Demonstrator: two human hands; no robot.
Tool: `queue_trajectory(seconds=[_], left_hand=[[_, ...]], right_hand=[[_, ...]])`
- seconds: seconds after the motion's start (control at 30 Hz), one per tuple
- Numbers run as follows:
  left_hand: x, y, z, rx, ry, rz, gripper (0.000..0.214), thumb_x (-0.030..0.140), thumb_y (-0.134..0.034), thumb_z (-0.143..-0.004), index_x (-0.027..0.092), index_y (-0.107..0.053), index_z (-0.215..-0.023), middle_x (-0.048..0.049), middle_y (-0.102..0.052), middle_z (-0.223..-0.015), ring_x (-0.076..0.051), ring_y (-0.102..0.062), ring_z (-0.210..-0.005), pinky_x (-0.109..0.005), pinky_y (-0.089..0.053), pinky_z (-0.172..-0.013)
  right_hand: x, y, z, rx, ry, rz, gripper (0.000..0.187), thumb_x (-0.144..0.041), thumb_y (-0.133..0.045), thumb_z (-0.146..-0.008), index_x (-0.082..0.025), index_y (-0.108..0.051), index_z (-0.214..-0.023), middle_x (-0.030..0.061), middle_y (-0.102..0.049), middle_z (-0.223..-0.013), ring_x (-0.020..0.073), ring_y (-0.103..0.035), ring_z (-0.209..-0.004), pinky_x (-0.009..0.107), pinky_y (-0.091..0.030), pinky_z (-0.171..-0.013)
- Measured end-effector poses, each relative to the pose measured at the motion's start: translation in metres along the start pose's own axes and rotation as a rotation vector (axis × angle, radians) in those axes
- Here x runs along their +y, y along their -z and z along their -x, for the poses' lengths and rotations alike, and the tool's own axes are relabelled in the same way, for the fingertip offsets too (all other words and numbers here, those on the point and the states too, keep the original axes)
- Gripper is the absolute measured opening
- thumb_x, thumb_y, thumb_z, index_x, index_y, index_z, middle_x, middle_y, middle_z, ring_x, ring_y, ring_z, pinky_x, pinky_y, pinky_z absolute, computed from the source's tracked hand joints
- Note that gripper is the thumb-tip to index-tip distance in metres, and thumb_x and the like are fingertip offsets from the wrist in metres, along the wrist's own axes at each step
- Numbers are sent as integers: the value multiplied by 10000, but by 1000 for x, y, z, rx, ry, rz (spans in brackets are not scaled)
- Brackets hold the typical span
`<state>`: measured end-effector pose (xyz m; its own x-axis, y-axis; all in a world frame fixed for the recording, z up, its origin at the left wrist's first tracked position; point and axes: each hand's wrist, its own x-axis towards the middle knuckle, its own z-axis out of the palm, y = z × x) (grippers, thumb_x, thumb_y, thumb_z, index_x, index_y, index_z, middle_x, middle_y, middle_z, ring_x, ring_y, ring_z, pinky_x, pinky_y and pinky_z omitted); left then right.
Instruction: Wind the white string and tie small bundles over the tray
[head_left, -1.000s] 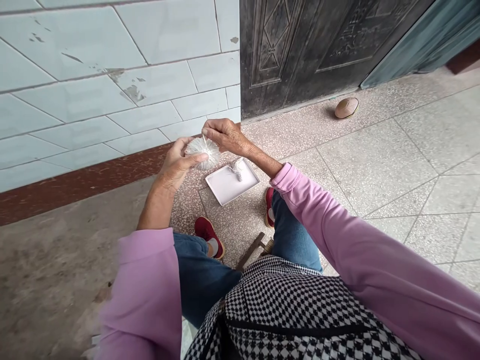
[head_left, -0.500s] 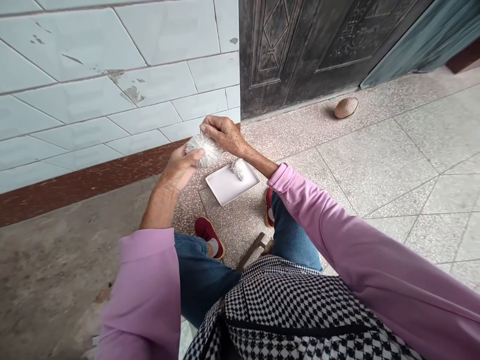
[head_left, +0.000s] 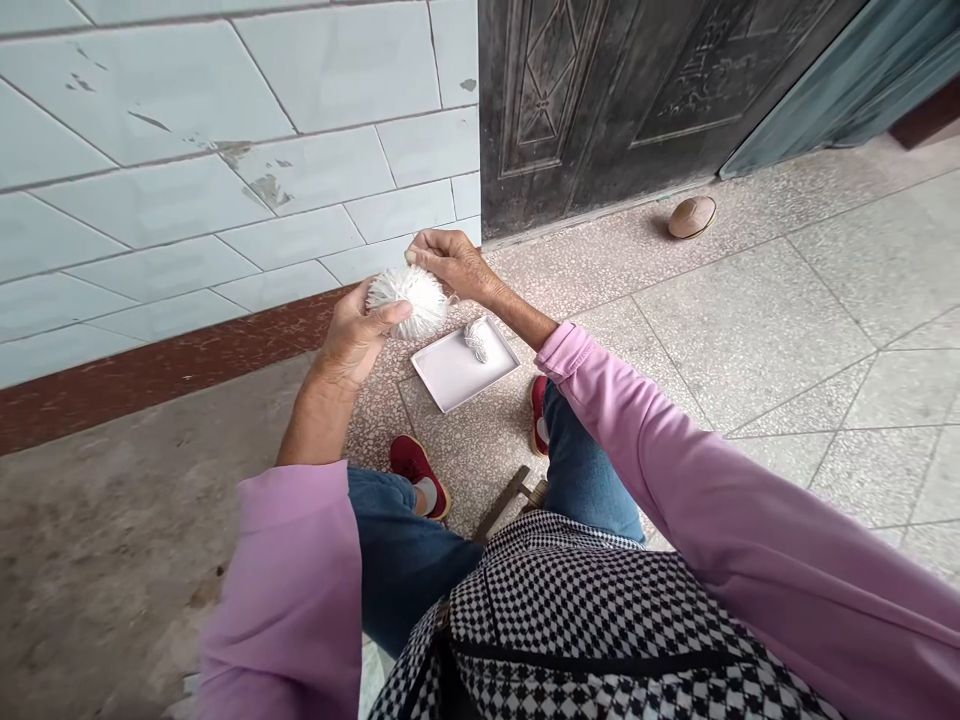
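Observation:
I hold a white fluffy ball of thin strands (head_left: 411,300) in front of me, above the floor. My left hand (head_left: 358,335) cups it from below, thumb pressed on its side. My right hand (head_left: 452,262) pinches at the top of the ball with closed fingers; what it pinches is too small to make out. Below the hands a white square tray (head_left: 454,372) lies on the floor, with a small white bundle of strands (head_left: 475,338) on its far edge.
I sit low with knees apart, red shoes (head_left: 417,470) on the speckled tile floor. A pale tiled wall (head_left: 225,170) stands to the left, a dark carved door (head_left: 615,90) ahead. A round tan object (head_left: 691,216) lies by the door sill.
My right hand dropped from pulling a thin strand upward onto the top of the ball. The ball turned slightly in my left hand. The tray and small bundle stayed put.

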<state>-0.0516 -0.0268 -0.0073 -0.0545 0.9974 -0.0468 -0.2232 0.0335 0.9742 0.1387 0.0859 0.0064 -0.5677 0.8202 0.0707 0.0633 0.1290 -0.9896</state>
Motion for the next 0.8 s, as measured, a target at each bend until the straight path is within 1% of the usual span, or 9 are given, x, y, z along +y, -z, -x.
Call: queue_trajectory(seconds=[0.1,0.17,0.27,0.37,0.43,0.53,0.67,0.73,0.8], left_hand=[[1,-3,1,-40,-17,66,827,641,-1246,-620,266,-891,-1266,-122,-913,-1183,-406,-897,-1213,-512,-793,-1055],[1,-4,-1,-35,-57,87,853,678,-1219,-671,252,-865,-1320,-145,-905,-1237,-466,-868,-1392,-560,-785,-1142],[-1,1,-7,-10,-114,119,880,720,-1177,-743,213,-810,-1362,-183,-884,-1315,-524,-751,-1612,-641,-737,-1265],[-4,10,-14,65,-120,169,904,698,-1209,-691,180,-788,-1300,-206,-871,-1345,-530,-657,-1685,-669,-697,-1310],[-6,15,-17,114,-123,186,910,672,-1242,-651,185,-786,-1270,-198,-871,-1356,-507,-644,-1685,-636,-691,-1300],[-8,20,-21,170,-159,162,931,668,-1267,-621,213,-767,-1262,-160,-858,-1337,-456,-691,-1605,-585,-695,-1240],[-13,26,-29,298,-238,122,994,701,-1284,-530,245,-692,-1186,-104,-799,-1292,-374,-732,-1421,-542,-704,-1141],[-16,29,-33,386,-252,121,1055,722,-1290,-476,256,-653,-1175,-76,-770,-1263,-332,-731,-1325,-529,-708,-1108],[-19,29,-36,467,-247,79,1117,719,-1292,-443,263,-626,-1215,-57,-759,-1257,-295,-726,-1241,-515,-700,-1098]], right_hand=[[9,-2,-8,-22,-69,-57,444,-296,-643,-1403,-227,-562,-971,-44,-494,-854,152,-398,-753,229,-378,-657],[17,-5,-13,-8,-47,-40,457,-231,-624,-1387,-224,-551,-935,-42,-500,-848,147,-415,-772,220,-399,-691],[28,-12,-17,-4,32,97,462,-100,-611,-1298,-218,-540,-857,-30,-525,-830,156,-467,-840,231,-450,-795],[33,-20,-15,-34,84,269,406,-72,-597,-1226,-217,-572,-848,-10,-577,-830,192,-545,-917,269,-493,-898],[32,-25,-10,-55,86,362,406,-73,-582,-1206,-233,-553,-834,5,-584,-831,217,-590,-956,291,-506,-943],[27,-31,-3,-130,70,432,404,-44,-565,-1177,-239,-556,-823,21,-599,-834,238,-639,-987,310,-510,-973],[22,-35,10,-281,82,355,319,-54,-564,-1207,-165,-714,-949,10,-652,-869,204,-638,-922,308,-507,-956],[18,-36,17,-326,111,314,314,-75,-559,-1241,-149,-738,-993,4,-667,-887,182,-607,-879,303,-502,-932],[12,-36,23,-355,137,315,334,-77,-563,-1257,-156,-722,-974,8,-677,-898,174,-593,-871,300,-498,-919]])
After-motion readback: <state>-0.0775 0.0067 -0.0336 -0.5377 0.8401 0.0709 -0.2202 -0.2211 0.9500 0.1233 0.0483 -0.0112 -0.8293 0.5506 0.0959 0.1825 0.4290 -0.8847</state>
